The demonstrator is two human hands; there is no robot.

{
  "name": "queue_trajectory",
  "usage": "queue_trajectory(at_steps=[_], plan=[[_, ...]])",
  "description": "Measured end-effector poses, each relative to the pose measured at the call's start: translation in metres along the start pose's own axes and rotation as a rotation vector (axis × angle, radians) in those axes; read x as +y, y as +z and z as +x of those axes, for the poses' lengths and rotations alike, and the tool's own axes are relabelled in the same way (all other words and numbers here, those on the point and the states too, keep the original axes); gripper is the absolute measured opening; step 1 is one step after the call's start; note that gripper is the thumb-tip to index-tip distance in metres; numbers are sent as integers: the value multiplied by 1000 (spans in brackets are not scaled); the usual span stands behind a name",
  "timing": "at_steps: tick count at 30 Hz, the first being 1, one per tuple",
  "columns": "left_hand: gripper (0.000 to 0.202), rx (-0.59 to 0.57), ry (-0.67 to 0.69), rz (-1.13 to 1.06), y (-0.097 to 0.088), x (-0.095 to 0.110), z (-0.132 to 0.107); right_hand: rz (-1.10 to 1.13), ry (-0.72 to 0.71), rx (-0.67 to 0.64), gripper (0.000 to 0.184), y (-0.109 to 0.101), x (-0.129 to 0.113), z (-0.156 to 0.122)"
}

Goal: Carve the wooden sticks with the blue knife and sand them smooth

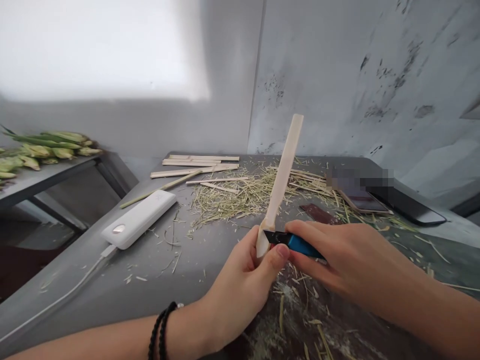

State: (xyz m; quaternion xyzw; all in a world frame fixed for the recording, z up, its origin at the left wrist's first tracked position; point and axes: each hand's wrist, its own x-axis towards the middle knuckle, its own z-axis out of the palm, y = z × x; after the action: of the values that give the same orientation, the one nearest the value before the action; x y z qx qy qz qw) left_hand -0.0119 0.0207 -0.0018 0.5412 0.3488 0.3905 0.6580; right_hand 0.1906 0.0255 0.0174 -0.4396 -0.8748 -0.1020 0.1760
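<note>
the lower end of the stick (286, 170) is held in the left hand (240, 285), fingers closed around it, and its free length is tilted up toward one o'clock. the knife (303, 246) is held by its blue handle in the right hand (347, 255), its dark blade set against the stick's narrowed part, near the left thumb. with that part taken as the clock's centre, shavings (232, 200) are heaped on the table (176, 285) at eleven o'clock, with strips (202, 158) laid beyond them. at nine to ten, the power bank (141, 219) is seen, plugged to a white cable (71, 295); two phones (365, 201) are laid between two and three.
</note>
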Motion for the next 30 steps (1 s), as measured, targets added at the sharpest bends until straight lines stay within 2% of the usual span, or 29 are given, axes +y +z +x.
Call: queue_trajectory(at_steps=[6, 13, 16, 20, 22, 30], plan=[[35, -67, -106, -43, -1, -4, -1, -207, 21, 126, 43, 6, -10, -1], [39, -66, -151, -43, -3, -9, 2, -364, 32, 123, 41, 15, -11, 1], [35, -47, -111, -24, -2, -7, 2, -357, 46, 113, 40, 17, -13, 0], [30, -49, 50, -38, 1, -8, 4, -339, 68, 118, 37, 18, -16, -1], [29, -38, 81, -31, 2, -9, 6, -349, 64, 140, 35, 18, -17, -2], [39, -26, 10, 92, 7, 1, 9, -396, 96, 201, 28, 13, -19, -8]])
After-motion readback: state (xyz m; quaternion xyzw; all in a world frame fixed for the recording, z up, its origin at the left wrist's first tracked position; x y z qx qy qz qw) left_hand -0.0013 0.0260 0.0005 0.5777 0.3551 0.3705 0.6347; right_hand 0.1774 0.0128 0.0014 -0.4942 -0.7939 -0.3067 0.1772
